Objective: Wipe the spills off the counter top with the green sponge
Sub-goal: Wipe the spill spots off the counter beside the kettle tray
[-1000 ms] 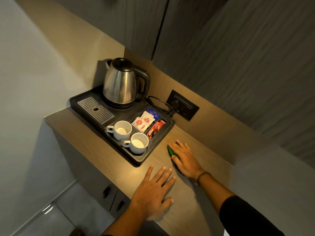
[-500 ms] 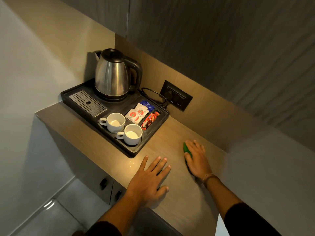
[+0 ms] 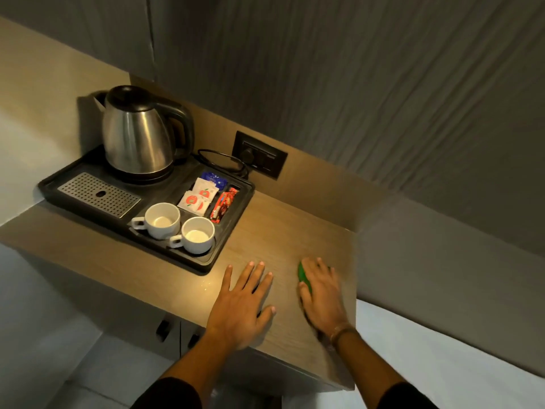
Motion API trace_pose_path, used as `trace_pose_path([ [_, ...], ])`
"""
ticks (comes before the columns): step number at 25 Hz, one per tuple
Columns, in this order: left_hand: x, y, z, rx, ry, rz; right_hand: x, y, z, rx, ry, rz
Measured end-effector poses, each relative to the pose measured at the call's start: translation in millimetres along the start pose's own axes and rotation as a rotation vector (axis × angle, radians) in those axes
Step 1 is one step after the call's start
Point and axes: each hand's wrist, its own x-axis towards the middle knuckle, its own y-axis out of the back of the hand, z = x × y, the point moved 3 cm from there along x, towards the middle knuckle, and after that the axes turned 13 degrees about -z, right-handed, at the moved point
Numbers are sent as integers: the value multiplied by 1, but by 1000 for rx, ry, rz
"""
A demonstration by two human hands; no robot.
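We press the green sponge (image 3: 304, 277) under our right hand (image 3: 321, 293) near the counter (image 3: 283, 231) right edge; left hand (image 3: 241, 302) flat, fingers (image 3: 253, 276) spread. The tray (image 3: 230, 228) bounds open wood on the left

Both arms have dark black sleeves pushed up; thin brownish band (image 3: 342, 332) on the wrist behind the right hand (image 3: 321, 293).

Dark grey wood-grain cabinet doors (image 3: 354, 69) hung above a tan backsplash (image 3: 318, 178) carrying a black socket plate (image 3: 259, 154) (a cord plugged in). Pale walls (image 3: 17, 143) flanked the niche; warm light pooled low, and the light tiled floor (image 3: 59, 364) lay below
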Motion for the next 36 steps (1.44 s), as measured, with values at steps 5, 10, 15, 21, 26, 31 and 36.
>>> trace_pose_path([
  [5, 0, 0, -1, 25, -10, -9, -83, -27, 6, -82, 72, -22],
  [10, 0, 2, 0, 44, -13, -37, -58, -19, -17, 1, -182, 72],
  [15, -4, 11, 3, 45, -9, -72, -98, -35, -22, -17, 29, -87],
  [21, -78, 12, -9, 41, 77, 2, -93, -28, -52, -157, -77, 22],
  [26, -186, 1, -25, 41, 228, 61, -143, -55, -121, -262, 133, 44],
  [31, -347, -47, -18, -14, 433, 117, -230, -117, -208, -273, 362, -12],
  [36, -538, -103, -23, -41, 744, 154, -331, -191, -321, -177, 713, -25],
])
